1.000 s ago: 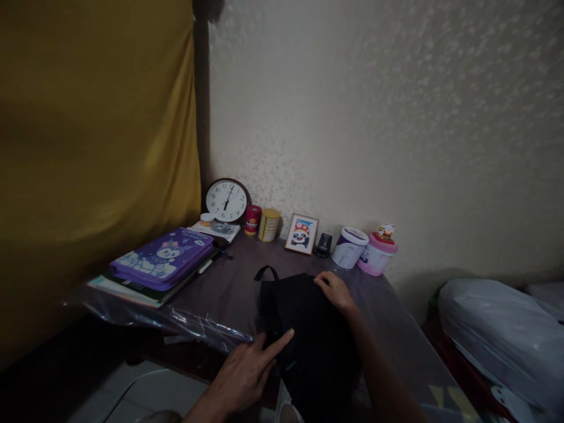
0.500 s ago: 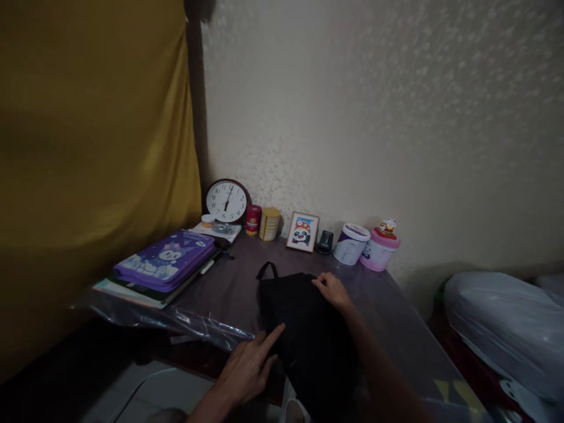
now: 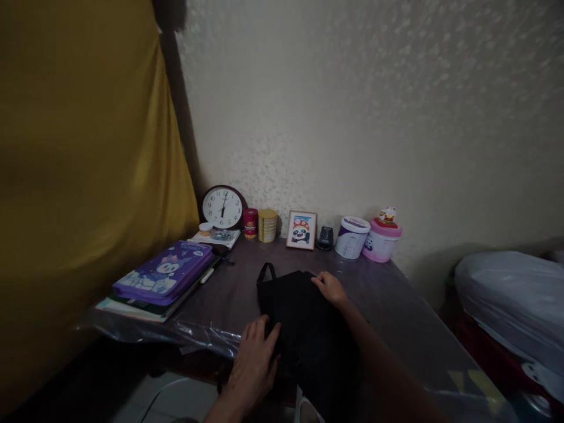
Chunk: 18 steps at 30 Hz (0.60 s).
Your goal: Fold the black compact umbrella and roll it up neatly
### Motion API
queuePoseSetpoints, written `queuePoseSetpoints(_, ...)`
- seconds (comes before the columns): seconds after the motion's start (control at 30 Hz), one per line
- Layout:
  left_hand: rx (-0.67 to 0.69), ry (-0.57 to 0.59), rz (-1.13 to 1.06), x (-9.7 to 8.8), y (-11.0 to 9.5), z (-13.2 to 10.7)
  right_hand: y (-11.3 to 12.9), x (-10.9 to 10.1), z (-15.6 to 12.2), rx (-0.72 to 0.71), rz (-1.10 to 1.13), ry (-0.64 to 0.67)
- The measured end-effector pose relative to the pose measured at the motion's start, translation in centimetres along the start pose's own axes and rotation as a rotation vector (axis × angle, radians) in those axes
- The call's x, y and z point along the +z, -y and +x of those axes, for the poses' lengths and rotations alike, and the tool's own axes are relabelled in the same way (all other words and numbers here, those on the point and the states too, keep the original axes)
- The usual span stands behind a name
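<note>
A black fabric bag (image 3: pixel 304 329) with a strap loop at its far corner lies on the dark table (image 3: pixel 233 291); its near part hangs over the table's front edge. My left hand (image 3: pixel 253 367) rests on the bag's near left edge, fingers stretched along the cloth. My right hand (image 3: pixel 329 288) lies on the bag's far right part, its fingers curled onto the fabric. Whether those fingers pinch the cloth is unclear in the dim light.
A purple cartoon case (image 3: pixel 165 273) tops a stack of books at the left. Along the wall stand a clock (image 3: pixel 222 207), two small tins, a panda picture frame (image 3: pixel 302 230), a white tub and a pink jar (image 3: pixel 381 239). A yellow curtain (image 3: pixel 79 164) hangs left; bagged bedding (image 3: pixel 511 305) lies right.
My left hand slid up from beside the bag onto its near left edge. The right hand stayed on the bag. The view shifted a little to the right.
</note>
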State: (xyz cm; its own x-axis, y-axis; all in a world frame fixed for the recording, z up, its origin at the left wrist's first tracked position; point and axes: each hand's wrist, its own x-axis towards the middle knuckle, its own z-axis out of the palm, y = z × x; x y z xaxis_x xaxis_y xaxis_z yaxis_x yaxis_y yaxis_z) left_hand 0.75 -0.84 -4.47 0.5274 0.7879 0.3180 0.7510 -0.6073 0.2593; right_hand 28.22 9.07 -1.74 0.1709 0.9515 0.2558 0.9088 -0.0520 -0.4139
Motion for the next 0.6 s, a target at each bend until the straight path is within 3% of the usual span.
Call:
queuePoseSetpoints(0.17,0.159,-0.056,0.068,-0.6,-2.3,1.5,-0.4,0.7,0.1,-0.032,0.013,-0.03)
queuePoseSetpoints(0.33,0.295,0.118,0.046,-0.1,-3.8,3.6,-0.3,0.9,0.0,-0.051,0.017,-0.062)
queuePoseSetpoints(0.6,0.159,0.199,0.026,1.4,-1.9,3.8,-0.3,0.8,-0.1,-0.067,0.015,-0.099)
